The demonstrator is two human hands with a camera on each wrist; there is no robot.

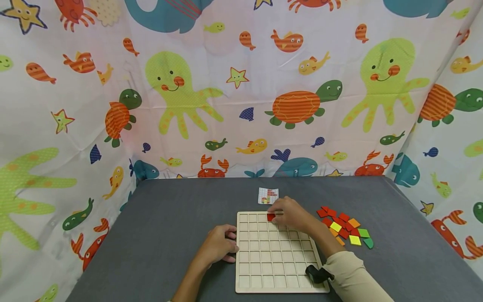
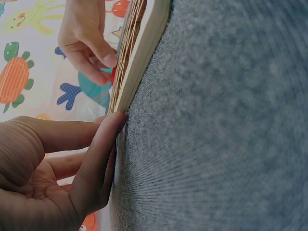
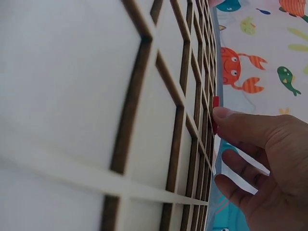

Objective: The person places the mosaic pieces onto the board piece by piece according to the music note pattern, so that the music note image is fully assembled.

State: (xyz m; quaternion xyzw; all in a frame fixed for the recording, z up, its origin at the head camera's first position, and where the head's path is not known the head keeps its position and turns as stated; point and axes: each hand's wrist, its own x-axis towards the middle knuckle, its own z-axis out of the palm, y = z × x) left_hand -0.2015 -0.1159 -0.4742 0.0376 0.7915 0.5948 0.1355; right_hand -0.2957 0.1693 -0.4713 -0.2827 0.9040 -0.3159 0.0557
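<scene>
A wooden grid board [image 1: 260, 256] with square cells lies on the grey table. At its far row my right hand [image 1: 290, 214] pinches a red tile [image 1: 270, 217] between thumb and finger. The right wrist view shows the thumb against this red tile [image 3: 215, 114], which stands at the grid's surface; its lower edge is hard to see. My left hand [image 1: 218, 244] is at the board's left side. In the left wrist view, its fingertips [image 2: 117, 118] touch the board's edge. A small card [image 1: 268, 196] with a coloured grid pattern lies just beyond the board.
Right of the board lies a loose cluster of tiles, with several red tiles [image 1: 344, 233], yellow tiles [image 1: 355, 240], orange tiles [image 1: 354, 223] and green tiles [image 1: 363, 233]. A black strap [image 1: 318, 274] is at the right wrist. A patterned curtain [image 1: 234, 138] hangs behind the table [image 1: 170, 218].
</scene>
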